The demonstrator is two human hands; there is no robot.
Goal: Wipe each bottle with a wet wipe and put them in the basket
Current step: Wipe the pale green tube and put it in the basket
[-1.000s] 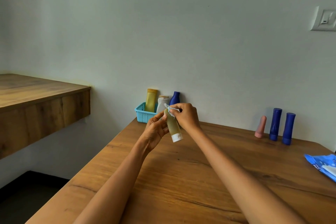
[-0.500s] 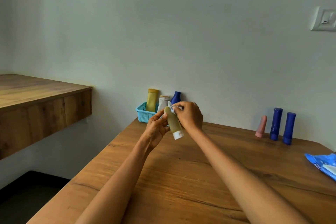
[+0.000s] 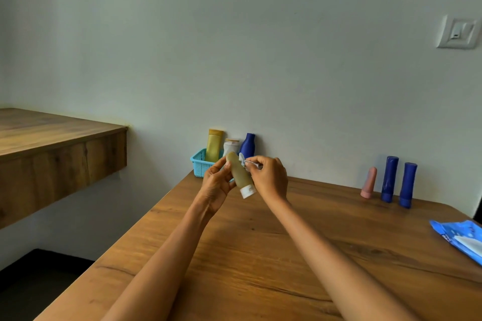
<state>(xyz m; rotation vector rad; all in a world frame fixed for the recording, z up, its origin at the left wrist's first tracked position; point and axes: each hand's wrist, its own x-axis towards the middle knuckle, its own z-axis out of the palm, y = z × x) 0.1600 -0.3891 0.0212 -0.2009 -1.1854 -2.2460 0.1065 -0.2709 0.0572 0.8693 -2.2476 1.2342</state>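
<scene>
My left hand [image 3: 215,185] grips an olive-green tube bottle [image 3: 239,173] with a white cap pointing down, held in the air above the table. My right hand [image 3: 268,177] pinches a small white wet wipe [image 3: 245,163] against the bottle's upper side. Behind the hands a turquoise basket [image 3: 199,165] stands at the wall with a yellow bottle [image 3: 214,144], a white bottle [image 3: 230,146] and a dark blue bottle [image 3: 247,144] in it. A pink bottle [image 3: 369,182] and two dark blue bottles [image 3: 389,178] [image 3: 407,185] stand at the wall on the right.
The wooden table [image 3: 260,255] runs from the wall toward me. A blue wet wipe pack [image 3: 461,238] lies near its right edge. A separate wooden shelf [image 3: 52,143] juts out on the left, and a wall switch [image 3: 457,32] sits at the upper right.
The bottle has tilted and risen a little in my left hand. My right hand has slid the wipe along the bottle's upper part.
</scene>
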